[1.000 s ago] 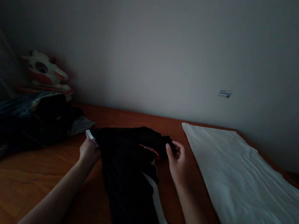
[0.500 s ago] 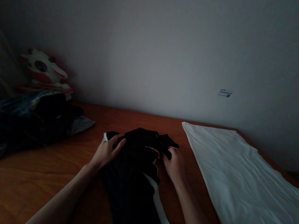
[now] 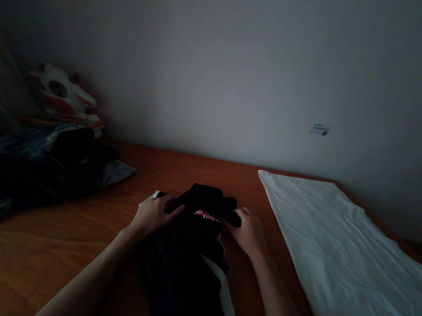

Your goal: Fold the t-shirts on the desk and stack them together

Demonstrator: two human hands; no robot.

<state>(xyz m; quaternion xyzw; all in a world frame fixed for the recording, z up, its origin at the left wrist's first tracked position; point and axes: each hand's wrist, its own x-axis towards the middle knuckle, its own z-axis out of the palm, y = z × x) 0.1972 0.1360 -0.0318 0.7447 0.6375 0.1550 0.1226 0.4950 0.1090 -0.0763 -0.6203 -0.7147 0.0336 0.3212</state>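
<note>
A black garment [image 3: 191,278] with white side stripes and a patch of red and white lettering lies on the wooden table between my arms. Its kind is hard to make out in the dim light. My left hand [image 3: 155,214] grips its upper left edge, thumb on top, near a bit of white trim. Opposite, my right hand [image 3: 249,232] pinches the upper right edge beside the lettering. The black cloth between the two hands is bunched and raised a little. The lower part runs toward me and out of the bottom of the view.
On the right a white cloth [image 3: 340,255] is spread flat on the wooden table [image 3: 34,268]. A heap of dark clothes [image 3: 39,167] lies at the left. Behind it a cow-like plush toy [image 3: 64,93] sits on a small stack. A grey wall [image 3: 209,71] closes off the back.
Both hands have drawn slightly inward with the black garment. More of the red lettering shows, and the garment's lower end has shifted toward me.
</note>
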